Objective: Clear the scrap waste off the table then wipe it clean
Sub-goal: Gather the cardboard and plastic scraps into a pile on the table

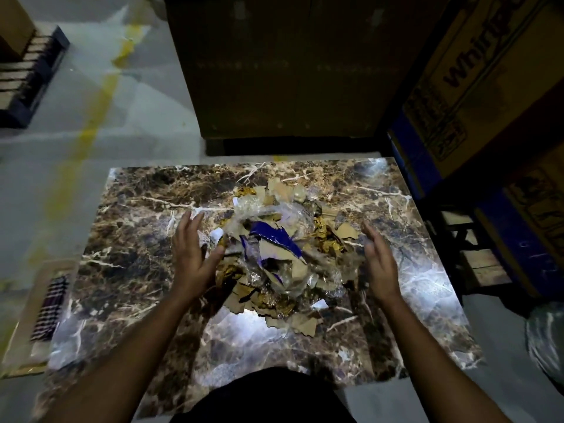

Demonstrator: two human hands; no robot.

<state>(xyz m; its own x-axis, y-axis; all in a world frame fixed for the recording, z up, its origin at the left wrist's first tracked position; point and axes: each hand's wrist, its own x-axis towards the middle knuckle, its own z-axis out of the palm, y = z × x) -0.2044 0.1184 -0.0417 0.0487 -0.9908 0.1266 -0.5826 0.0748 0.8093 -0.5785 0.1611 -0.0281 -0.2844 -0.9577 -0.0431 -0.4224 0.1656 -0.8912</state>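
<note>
A heap of scrap waste (274, 248) lies in the middle of the brown marble-patterned table (131, 239): torn cardboard bits, clear plastic film, gold foil and a blue strip. My left hand (190, 248) is at the heap's left edge, fingers straight and spread, thumb touching the scraps. My right hand (377, 257) stands on edge at the heap's right side, fingers straight, holding nothing. Both palms face the heap.
A chequered cloth (50, 309) lies on a cardboard sheet on the floor left of the table. Large cardboard boxes (476, 77) stand behind and to the right. A plastic bag (546, 340) sits at the lower right; a dark pallet (30, 74) at far left.
</note>
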